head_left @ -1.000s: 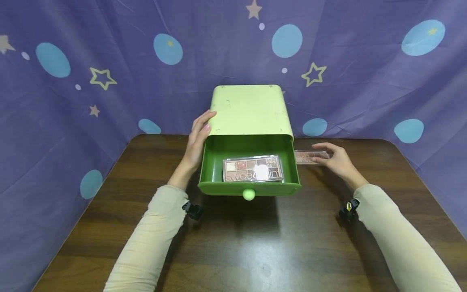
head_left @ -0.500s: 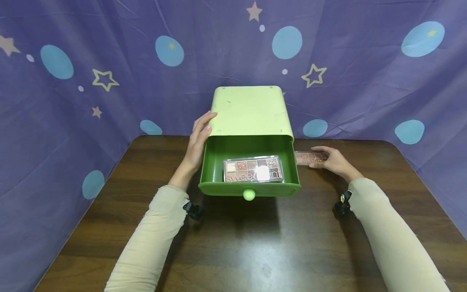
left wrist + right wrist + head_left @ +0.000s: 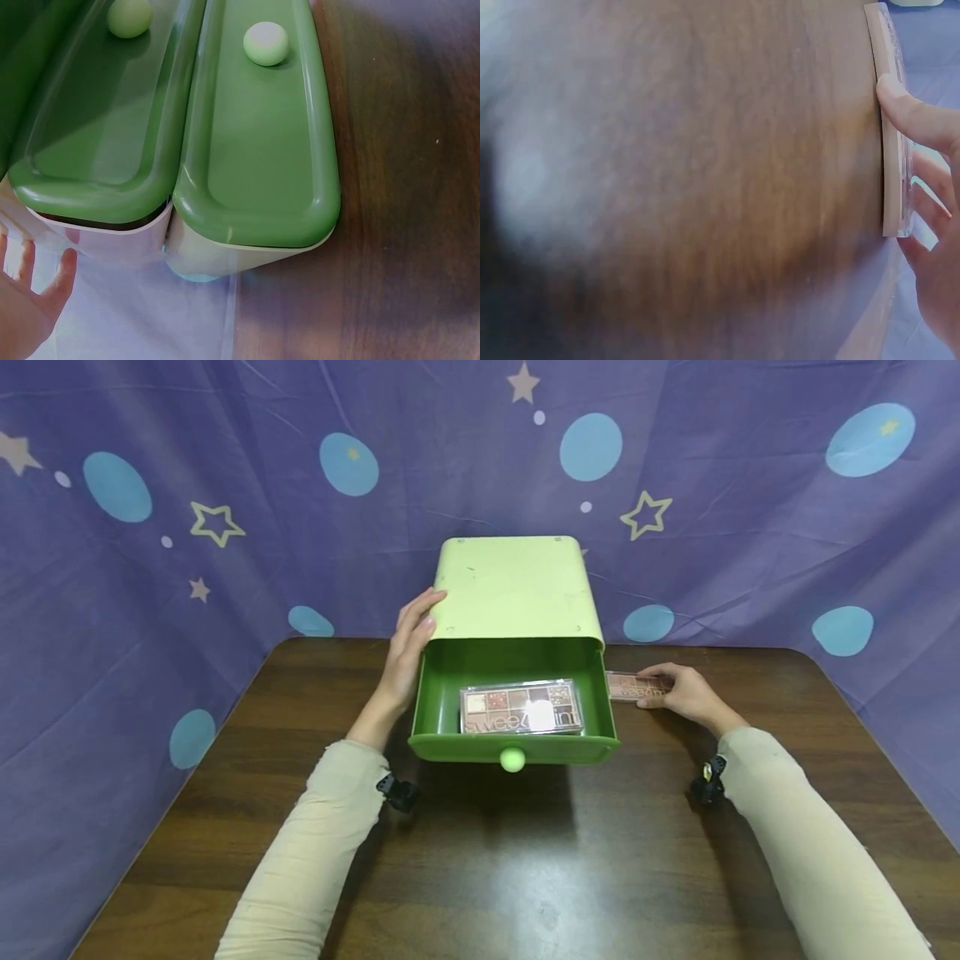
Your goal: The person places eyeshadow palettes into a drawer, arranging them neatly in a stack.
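Counter [image 3: 480, 877] of dark wood grain, with rounded corners, carries the scene before a purple cloth [image 3: 750, 527] printed with blue dots and stars. On it we see a pale green box [image 3: 513, 585], smooth matte plastic with rounded edges, its darker green drawer [image 3: 438, 693] pulled out and fronted by a round knob [image 3: 512, 760]. Inside the drawer lies one palette [image 3: 521, 707], a flat rectangle under a clear glossy lid. A second palette [image 3: 626, 685] lies on the counter just right of the drawer. Compared with a second ago, we find the right hand [image 3: 686, 692] has dropped from hovering onto this palette and now pinches it, thumb on its near edge and fingers behind; we judge a lift is being prepared. The left hand [image 3: 408, 647], fingers straight, has stayed flat against the box's left side.
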Available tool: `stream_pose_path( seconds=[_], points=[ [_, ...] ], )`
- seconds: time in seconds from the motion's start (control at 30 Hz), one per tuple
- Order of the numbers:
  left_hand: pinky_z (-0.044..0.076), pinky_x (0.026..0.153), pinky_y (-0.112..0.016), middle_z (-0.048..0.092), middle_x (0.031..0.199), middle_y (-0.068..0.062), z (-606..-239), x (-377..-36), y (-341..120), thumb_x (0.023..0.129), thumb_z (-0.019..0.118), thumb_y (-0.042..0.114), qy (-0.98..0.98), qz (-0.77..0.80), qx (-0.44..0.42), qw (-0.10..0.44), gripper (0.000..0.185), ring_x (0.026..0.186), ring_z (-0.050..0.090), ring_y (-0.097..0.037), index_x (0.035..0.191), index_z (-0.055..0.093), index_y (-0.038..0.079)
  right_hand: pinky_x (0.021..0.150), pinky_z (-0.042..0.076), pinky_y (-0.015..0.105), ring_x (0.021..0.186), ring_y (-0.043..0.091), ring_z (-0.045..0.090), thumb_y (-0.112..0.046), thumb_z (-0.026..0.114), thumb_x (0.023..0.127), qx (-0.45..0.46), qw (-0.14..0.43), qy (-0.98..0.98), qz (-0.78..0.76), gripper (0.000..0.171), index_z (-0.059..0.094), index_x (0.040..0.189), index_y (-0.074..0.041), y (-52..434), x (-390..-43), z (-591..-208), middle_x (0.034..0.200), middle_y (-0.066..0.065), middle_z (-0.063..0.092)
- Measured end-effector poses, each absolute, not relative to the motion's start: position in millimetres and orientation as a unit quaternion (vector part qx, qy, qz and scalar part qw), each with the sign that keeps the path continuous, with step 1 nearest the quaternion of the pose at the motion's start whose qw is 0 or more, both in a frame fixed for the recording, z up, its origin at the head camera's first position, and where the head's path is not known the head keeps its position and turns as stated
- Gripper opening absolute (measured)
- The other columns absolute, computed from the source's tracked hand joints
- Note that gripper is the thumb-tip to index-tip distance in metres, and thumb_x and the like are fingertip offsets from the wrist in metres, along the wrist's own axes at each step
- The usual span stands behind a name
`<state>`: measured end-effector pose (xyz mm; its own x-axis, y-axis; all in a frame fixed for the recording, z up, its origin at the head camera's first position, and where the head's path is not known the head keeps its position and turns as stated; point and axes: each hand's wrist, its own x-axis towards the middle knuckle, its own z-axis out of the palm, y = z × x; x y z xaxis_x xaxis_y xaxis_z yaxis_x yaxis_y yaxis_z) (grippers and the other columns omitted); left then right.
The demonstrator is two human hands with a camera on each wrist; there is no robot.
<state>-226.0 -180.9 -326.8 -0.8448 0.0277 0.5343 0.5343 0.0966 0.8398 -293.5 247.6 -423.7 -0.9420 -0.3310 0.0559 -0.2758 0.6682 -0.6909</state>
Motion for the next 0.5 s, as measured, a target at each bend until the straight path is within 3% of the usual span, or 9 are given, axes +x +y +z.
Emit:
stream_pose_path(
  seconds=[0.33,0.5],
  points=[
    [0.019,0.117,-0.042,0.032,0.155,-0.014,-326,-224,-181,0.098,0.042,0.020,-0.715,-0.644,-0.193,0.194,0.049,0.142,0.027,-0.024,0.142,0.048,-0.002,0.104,0.037,0.057,0.123,0.041,0.051,-0.027,0.083,0.081,-0.180,0.006,0.909,-0.375,0.050,0.067,0.122,-0.003,252,-274,-411,0.127,0.023,0.062],
    [0.019,0.117,-0.044,0.031,0.155,-0.015,-324,-224,-180,0.098,0.041,0.019,-0.717,-0.642,-0.194,0.190,0.050,0.143,0.026,-0.026,0.143,0.046,-0.003,0.100,0.043,0.042,0.119,0.033,0.056,-0.030,0.081,0.083,-0.183,-0.012,0.899,-0.397,0.046,0.069,0.122,-0.008,254,-257,-399,0.124,0.016,0.065]
  ],
)
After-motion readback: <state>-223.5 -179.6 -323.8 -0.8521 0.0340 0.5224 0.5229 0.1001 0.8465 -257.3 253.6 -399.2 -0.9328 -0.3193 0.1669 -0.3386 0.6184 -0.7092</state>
